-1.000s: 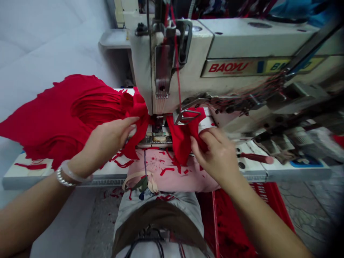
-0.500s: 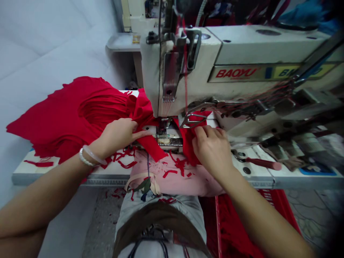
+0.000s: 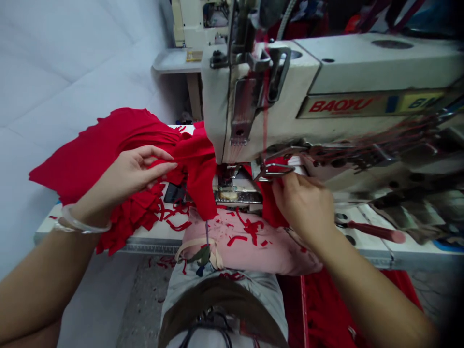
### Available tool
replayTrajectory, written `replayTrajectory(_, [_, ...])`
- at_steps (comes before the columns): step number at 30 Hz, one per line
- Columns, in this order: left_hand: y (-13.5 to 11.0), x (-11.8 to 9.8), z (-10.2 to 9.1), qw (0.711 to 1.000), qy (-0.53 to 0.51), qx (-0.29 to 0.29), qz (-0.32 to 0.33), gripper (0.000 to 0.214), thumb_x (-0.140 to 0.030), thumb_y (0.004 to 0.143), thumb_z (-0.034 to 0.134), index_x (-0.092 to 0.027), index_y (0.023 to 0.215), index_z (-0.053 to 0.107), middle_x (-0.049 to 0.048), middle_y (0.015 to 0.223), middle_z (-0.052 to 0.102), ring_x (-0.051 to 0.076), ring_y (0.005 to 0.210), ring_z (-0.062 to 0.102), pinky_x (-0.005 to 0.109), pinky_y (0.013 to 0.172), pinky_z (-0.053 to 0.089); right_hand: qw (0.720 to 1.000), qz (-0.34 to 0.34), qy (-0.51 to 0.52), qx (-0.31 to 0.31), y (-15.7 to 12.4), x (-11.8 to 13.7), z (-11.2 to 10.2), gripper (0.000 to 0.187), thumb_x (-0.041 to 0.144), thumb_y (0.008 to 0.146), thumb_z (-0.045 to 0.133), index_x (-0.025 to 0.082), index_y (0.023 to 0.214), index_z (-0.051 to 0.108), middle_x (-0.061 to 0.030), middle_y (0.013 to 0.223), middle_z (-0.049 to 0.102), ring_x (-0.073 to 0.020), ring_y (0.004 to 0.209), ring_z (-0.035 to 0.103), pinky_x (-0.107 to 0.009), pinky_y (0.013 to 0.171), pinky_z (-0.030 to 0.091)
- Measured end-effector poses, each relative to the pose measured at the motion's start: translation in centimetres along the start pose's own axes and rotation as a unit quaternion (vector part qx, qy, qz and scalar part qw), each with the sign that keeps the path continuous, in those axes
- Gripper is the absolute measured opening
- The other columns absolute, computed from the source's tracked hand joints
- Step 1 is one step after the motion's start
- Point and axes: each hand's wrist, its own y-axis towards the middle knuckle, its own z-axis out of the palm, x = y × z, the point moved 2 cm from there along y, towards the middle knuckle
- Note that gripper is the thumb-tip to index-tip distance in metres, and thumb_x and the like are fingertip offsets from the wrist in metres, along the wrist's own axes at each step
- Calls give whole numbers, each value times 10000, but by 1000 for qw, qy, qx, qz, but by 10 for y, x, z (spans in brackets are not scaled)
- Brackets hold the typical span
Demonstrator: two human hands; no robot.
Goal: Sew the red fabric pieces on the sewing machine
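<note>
A cream industrial sewing machine branded BAOYU fills the upper right, with a metal presser foot on its bed. Red knit fabric lies heaped on the left and runs in a band under the machine head. My left hand hovers over that heap with its fingers apart, holding nothing I can see. My right hand sits right of the presser foot, its fingers pinching a fold of red fabric. The stitching point is hidden behind the machine head.
Red scraps are scattered over a pink cloth on my lap. A red-handled tool lies on the white table. A red plastic crate stands below right. A second sewing machine stands behind.
My left hand has moved back left from the presser foot and spread its fingers. The fabric band now hangs lower, and the view has shifted, so the machine sits further right.
</note>
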Motion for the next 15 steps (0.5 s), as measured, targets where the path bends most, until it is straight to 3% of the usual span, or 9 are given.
replayTrajectory(3, [0, 3, 5, 984, 154, -36, 78, 345, -520, 844, 618, -229, 1023, 670, 37, 965, 712, 152, 725, 611, 263, 644, 431, 999, 28, 19, 42, 11, -5, 2, 255, 309, 934, 481, 117, 885, 640, -90, 629, 614, -222, 642, 585, -325, 651, 406])
replayTrajectory(6, [-1, 3, 11, 955, 277, -36, 100, 359, -512, 922, 504, -222, 1060, 664, 30, 843, 696, 142, 606, 547, 265, 608, 369, 996, 31, 49, 65, 18, -5, -8, 249, 262, 926, 477, 89, 946, 655, -136, 719, 646, -275, 782, 621, -388, 753, 455])
replayTrajectory(8, [-3, 3, 12, 944, 313, -52, 93, 383, -490, 938, 488, -197, 1138, 632, 31, 762, 663, 144, 564, 514, 262, 592, 343, 993, 41, 101, 42, 6, 1, -22, 241, 262, 926, 484, 96, 960, 655, -162, 830, 659, -291, 875, 617, -404, 783, 464])
replayTrajectory(10, [-5, 5, 10, 943, 314, -64, 86, 419, -465, 940, 495, -176, 1232, 578, 22, 715, 631, 138, 533, 483, 257, 579, 327, 973, 27, 228, 36, -23, 18, -34, 227, 309, 928, 515, 132, 950, 655, -142, 896, 657, -254, 878, 607, -369, 766, 473])
replayTrajectory(11, [-6, 6, 10, 945, 310, -62, 87, 417, -450, 942, 494, -174, 1246, 568, 13, 693, 614, 130, 516, 463, 254, 572, 320, 938, -21, 338, 75, -42, 34, -36, 214, 322, 929, 529, 154, 968, 655, -106, 887, 657, -211, 832, 604, -332, 746, 479])
replayTrajectory(12, [-7, 8, 10, 946, 305, -55, 91, 395, -436, 945, 489, -179, 1233, 576, 4, 678, 600, 121, 500, 442, 253, 567, 314, 876, -79, 448, 161, -63, 53, -34, 196, 317, 930, 528, 172, 955, 657, -71, 856, 655, -170, 768, 595, -290, 694, 479])
replayTrajectory(13, [-8, 9, 10, 947, 303, -48, 96, 364, -422, 948, 484, -185, 1200, 593, -3, 669, 590, 112, 492, 425, 252, 566, 311, 798, -117, 521, 280, -84, 74, -28, 190, 311, 932, 525, 182, 951, 663, -42, 822, 652, -141, 714, 587, -257, 647, 472])
replayTrajectory(15, [-8, 12, 13, 947, 299, -44, 110, 308, -399, 943, 492, -183, 1122, 619, -7, 677, 584, 104, 499, 415, 249, 567, 310, 657, -131, 535, 515, -120, 113, -6, 191, 319, 930, 542, 182, 976, 666, -22, 824, 660, -124, 709, 601, -243, 674, 487])
